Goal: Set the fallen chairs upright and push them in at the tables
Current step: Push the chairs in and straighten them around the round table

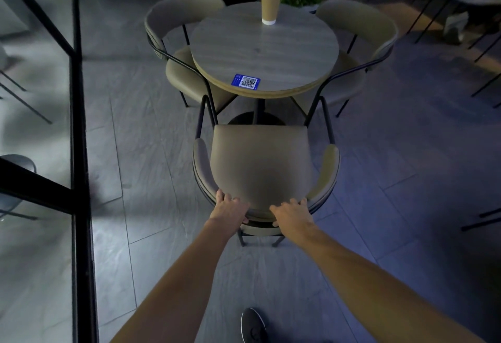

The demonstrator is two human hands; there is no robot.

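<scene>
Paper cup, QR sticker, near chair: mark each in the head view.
paper cup (269,1): head view, on the brown sleeve.
QR sticker (246,81): head view, on the printed code.
near chair (261,163): head view, on the middle of the seat cushion.

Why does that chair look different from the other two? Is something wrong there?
Nothing is broken or spilled. The near chair stands upright but is not yet tucked under the round table; the left hand and right hand grip its backrest. The paper cup stands straight.
</scene>
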